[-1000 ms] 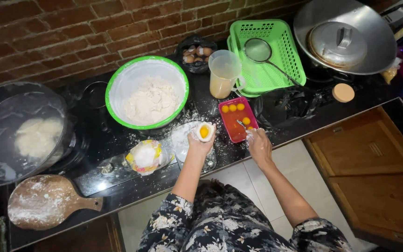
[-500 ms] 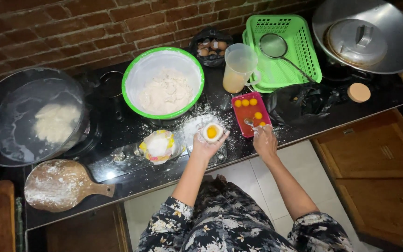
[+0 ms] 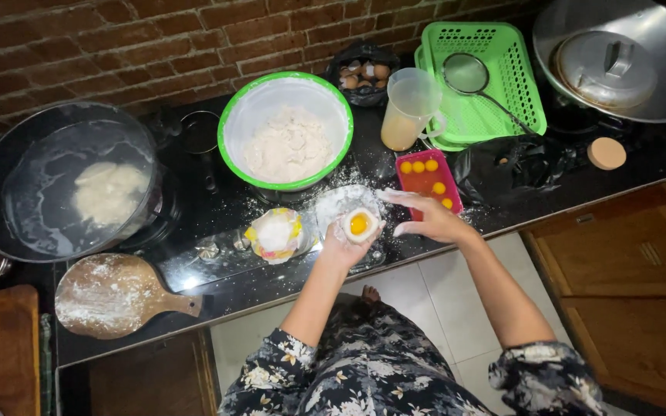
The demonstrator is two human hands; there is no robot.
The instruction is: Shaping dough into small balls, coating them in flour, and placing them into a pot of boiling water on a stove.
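My left hand (image 3: 342, 245) cups a flat round of white dough (image 3: 359, 226) with a yellow yolk ball in its middle. My right hand (image 3: 429, 216) hovers just right of it with fingers spread, holding nothing and nearly touching the dough's edge. Behind the right hand a small red tray (image 3: 428, 179) holds several yellow yolk balls. A floured patch on the black counter (image 3: 217, 270) lies under the dough. A green-rimmed bowl (image 3: 287, 131) of white dough stands behind the hands.
A large pan (image 3: 63, 185) with a dough lump stands left, a floured wooden paddle board (image 3: 117, 293) below it. A small bowl of flour (image 3: 275, 233), a plastic jug (image 3: 410, 108), a green basket (image 3: 487, 81) with a strainer, a lidded wok (image 3: 618, 58), eggs in a bag (image 3: 364, 73).
My right hand has left the red tray and moved left toward the dough in my left hand. The dough with the yolk stays cupped in my left hand.
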